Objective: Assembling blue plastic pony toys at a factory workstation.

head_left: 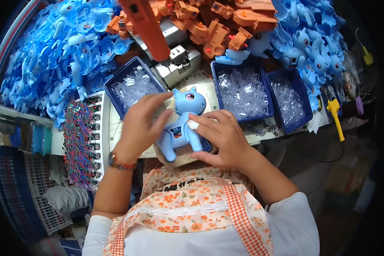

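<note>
A light-blue toy pony [184,128] lies on the worktop in front of me, its head away from me and one pink-rimmed eye showing. An opening in its body shows small dark and coloured parts inside. My right hand [228,138] grips the pony from the right, fingertips at its chest and thumb by its leg. A small white patch [193,124] shows at those fingertips; I cannot tell what it is. Left of the pony's head, my left hand [144,121] is held with thumb and fingers apart, slightly blurred, and nothing shows in it.
Blue bins of clear plastic pieces stand left [134,87] and right [243,91], with another bin [288,100] farther right. Blue toy parts [72,47] and orange housings [213,36] are heaped behind. An orange cylinder [147,32] hangs above a metal box [177,64]. Wired speakers [96,136] line the left.
</note>
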`<action>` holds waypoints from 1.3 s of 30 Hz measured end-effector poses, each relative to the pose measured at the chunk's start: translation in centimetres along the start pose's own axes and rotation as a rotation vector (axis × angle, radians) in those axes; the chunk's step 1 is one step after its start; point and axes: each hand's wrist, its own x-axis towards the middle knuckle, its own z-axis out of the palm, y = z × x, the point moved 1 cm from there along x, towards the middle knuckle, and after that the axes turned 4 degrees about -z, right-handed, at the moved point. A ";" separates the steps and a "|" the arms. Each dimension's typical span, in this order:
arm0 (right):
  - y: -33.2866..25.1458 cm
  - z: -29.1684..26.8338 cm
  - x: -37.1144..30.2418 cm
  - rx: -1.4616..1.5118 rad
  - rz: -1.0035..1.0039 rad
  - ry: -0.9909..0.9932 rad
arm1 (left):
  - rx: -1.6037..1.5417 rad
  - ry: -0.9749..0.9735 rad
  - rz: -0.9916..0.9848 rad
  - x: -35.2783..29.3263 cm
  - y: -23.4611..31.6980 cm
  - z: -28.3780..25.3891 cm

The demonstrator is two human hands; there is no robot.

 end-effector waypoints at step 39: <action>5.4 0.3 19.6 0.572 0.091 0.725 | 0.260 0.125 0.053 0.4 -0.2 4.4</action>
